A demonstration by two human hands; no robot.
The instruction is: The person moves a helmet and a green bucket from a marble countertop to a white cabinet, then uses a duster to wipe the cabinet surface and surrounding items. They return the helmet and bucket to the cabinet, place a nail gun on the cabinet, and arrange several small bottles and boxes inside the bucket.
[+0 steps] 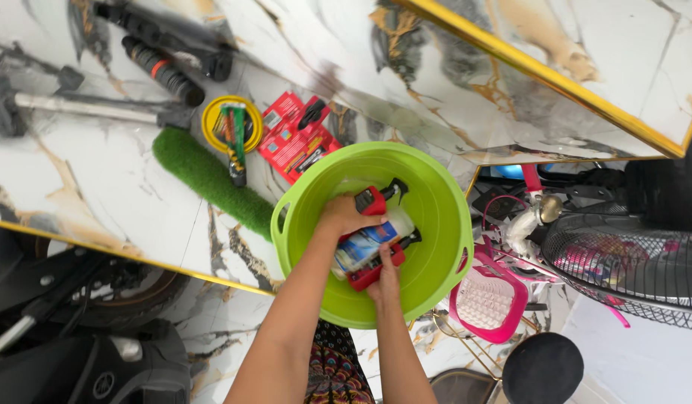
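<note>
- The person's two bare forearms reach up from the bottom edge into a lime-green plastic tub with cut-out handles.
- The right hand sits at the near inside of the tub, its fingers closed under the lower end of a red-backed pack.
- The left hand lies just beyond, its fingers curled over the upper end of a white spray bottle with a blue label; both hands have hold of the same bundle.
- The bottle lies tilted inside the tub, resting on the red pack, its black trigger nozzle pointing toward the far wall.
- The tub stands on a marble-patterned floor with gold strips.
- Just right of the tub sits a pink basket, with a black wire fan guard farther right.
- Left of the tub lies a strip of green artificial turf, touching the rim.
- Beyond the tub lies a red blister pack, and beside it a yellow ring-shaped lid with a green tool across it.
- Farthest away lie black hose fittings and a metal tube.
</note>
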